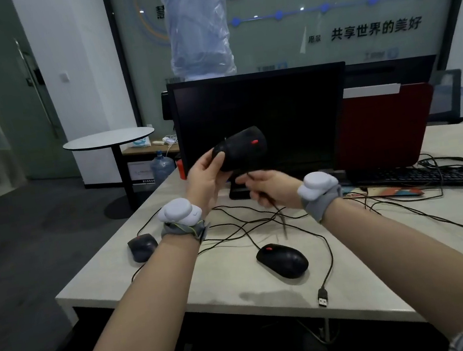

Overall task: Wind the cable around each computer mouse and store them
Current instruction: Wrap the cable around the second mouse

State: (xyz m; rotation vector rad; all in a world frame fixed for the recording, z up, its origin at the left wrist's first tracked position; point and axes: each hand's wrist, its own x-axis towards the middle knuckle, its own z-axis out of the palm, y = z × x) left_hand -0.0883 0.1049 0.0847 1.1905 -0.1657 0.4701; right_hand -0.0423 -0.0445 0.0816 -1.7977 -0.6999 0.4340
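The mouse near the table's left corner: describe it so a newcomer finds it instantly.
Start at the light table before the dark monitor. Beside the left wrist lies a greyish mouse. Unlike the black mouse, it sits by the left edge.

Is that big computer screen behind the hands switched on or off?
It looks off: the monitor is uniformly black, with no picture or glow, though a sleeping screen would look the same.

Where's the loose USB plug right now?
The USB plug hangs just past the desk's front edge, right of centre, below the black mouse.
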